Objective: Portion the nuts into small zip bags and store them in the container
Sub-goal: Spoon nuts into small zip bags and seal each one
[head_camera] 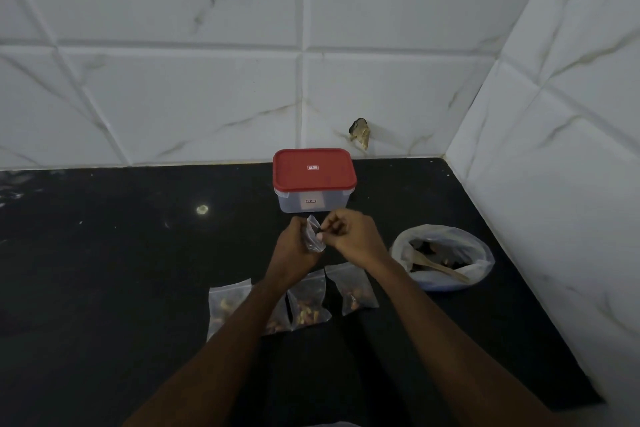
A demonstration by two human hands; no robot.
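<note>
A small clear zip bag (313,234) is held up above the black counter between both hands. My left hand (294,246) grips its left side and my right hand (349,236) pinches its right edge. I cannot tell whether it holds nuts. Behind the hands stands a clear container (301,203) with its red lid (313,170) on. Three filled zip bags lie flat below my hands: one at the left (227,305) partly under my left forearm, one in the middle (308,302) and one at the right (355,289). A white plastic bag of nuts (443,256) with a wooden spoon (440,267) inside sits at the right.
The black counter (104,270) meets white marbled wall tiles at the back and on the right, forming a corner. A chipped hole (360,133) shows in the back tile just above the counter. A light reflection (202,209) glints on the counter left of the container.
</note>
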